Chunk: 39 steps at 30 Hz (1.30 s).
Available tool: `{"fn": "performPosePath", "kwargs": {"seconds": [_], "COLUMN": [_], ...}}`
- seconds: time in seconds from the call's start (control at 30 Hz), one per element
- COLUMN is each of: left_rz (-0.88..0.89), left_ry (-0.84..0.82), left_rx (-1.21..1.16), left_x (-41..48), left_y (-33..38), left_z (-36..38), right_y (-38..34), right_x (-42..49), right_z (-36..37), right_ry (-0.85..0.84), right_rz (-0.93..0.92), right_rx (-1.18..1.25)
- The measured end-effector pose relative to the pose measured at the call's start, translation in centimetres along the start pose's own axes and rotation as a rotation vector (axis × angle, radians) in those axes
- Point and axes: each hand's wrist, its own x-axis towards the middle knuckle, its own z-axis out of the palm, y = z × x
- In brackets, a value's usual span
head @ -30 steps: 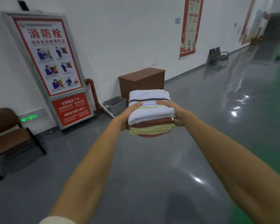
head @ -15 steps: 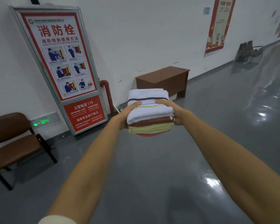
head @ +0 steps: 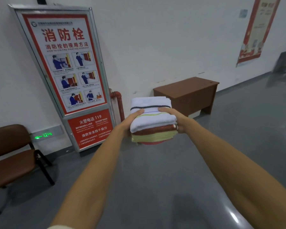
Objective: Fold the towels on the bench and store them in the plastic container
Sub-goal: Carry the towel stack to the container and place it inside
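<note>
Towels (head: 153, 120) are held as one folded stack out in front of me, clear of the floor (head: 155, 179) and carried between both hands at arm's length. I count the layers from the top: a white towel with a dark stripe and a thin yellow-green stripe, a rust-brown one under it, a pale yellow one below that, and a red edge at the bottom. My left hand (head: 130, 120) grips the stack's left side, thumb laid over the white top layer and the other fingers hidden beneath, so I cannot tell how they lie. My right hand (head: 173, 118) grips the right side the same way, thumb pressed on top near the dark stripe, fingers curled round the stack's side edge. The stack sits level, its layers roughly aligned. A brown wooden bench (head: 188, 90) stands against the white wall beyond and to the right of the stack, and its top surface shows bare. I see no plastic container in this view; the stack blocks the area just behind it. A fire-hydrant instruction board (head: 69, 68) leans on the wall to the left, a red pipe (head: 120, 103) stands beside it, and a brown chair (head: 12, 159) sits at far left.
</note>
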Motion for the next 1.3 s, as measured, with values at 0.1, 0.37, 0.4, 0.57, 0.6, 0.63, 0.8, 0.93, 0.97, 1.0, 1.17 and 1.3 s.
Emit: {"fn": "performPosePath", "kwargs": {"seconds": [0.1, 0.37, 0.4, 0.57, 0.6, 0.63, 0.8, 0.93, 0.97, 1.0, 1.17, 1.3], "left_rz": [-0.032, -0.031, -0.036, -0.035, -0.048, -0.058, -0.05, -0.047, -0.051, -0.051, -0.065, -0.083], "left_ry": [-0.007, 0.055, 0.049, 0.039, 0.031, 0.031, 0.015, 0.062, 0.077, 0.086, 0.152, 0.243], "left_rx": [-0.04, -0.046, -0.036, -0.02, -0.029, -0.033, -0.015, 0.006, 0.01, 0.004, -0.039, -0.063], "left_x": [6.6, 27.1, 30.0, 43.5, 46.0, 48.4, 60.1, 69.6, 72.1, 74.4, 86.0, 95.5], "left_y": [1.9, 5.2, 5.5, 9.1, 9.8, 10.8, 14.7, 16.1, 16.2, 16.2, 15.8, 15.8], "left_z": [-1.3, -7.1, -8.1, -12.3, -13.2, -14.0, -17.4, -19.7, -20.1, -20.5, -21.6, -23.0], "right_y": [-3.1, -9.9, -10.6, -14.9, -15.8, -16.8, -21.4, -24.1, -24.5, -24.9, -27.0, -29.1], "right_x": [7.1, 25.5, 28.3, 43.3, 46.2, 48.8, 60.2, 69.5, 71.9, 74.3, 85.8, 95.0], "right_z": [-2.4, -8.0, -8.6, -12.3, -12.9, -13.5, -17.0, -20.3, -21.2, -22.2, -27.1, -30.7], "right_ry": [-0.008, -0.034, -0.049, -0.088, -0.095, -0.092, -0.107, -0.129, -0.133, -0.141, -0.189, -0.231], "right_rz": [0.05, 0.055, 0.054, 0.079, 0.076, 0.07, 0.06, 0.057, 0.068, 0.081, 0.093, 0.102], "right_rx": [-0.039, -0.037, -0.037, -0.037, -0.039, -0.036, 0.03, 0.056, 0.046, 0.036, 0.006, -0.023]}}
